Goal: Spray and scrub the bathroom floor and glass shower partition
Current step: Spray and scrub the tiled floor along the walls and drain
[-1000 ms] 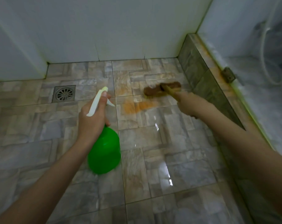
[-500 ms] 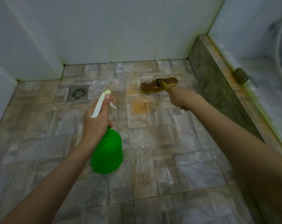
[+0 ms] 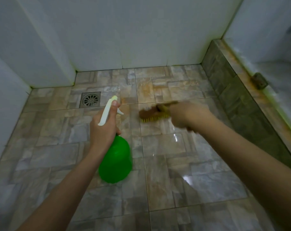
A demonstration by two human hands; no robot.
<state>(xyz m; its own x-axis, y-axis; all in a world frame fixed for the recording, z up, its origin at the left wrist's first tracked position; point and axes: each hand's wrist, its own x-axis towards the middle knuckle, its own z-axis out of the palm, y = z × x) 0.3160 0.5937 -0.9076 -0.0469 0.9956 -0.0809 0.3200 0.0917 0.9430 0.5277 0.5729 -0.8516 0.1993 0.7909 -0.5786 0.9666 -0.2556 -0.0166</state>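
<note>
Right hand (image 3: pixel 186 116) grips brush (image 3: pixel 151 115) handle; bristles on floor (image 3: pixel 58 155), long axis left-right, head left of fist. Left hand (image 3: pixel 103 130) grips green spray bottle (image 3: pixel 115 162) neck, nozzle pointing forward. Orange stain (image 3: pixel 144 90) just beyond brush; right hand nearer.

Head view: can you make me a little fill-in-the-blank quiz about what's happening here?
1. The left hand grips a ____ spray bottle.
2. The right hand holds a ____ against the floor.
3. The drain lies to the ____ of the bottle.
Missing words: green; brush; left.
</note>
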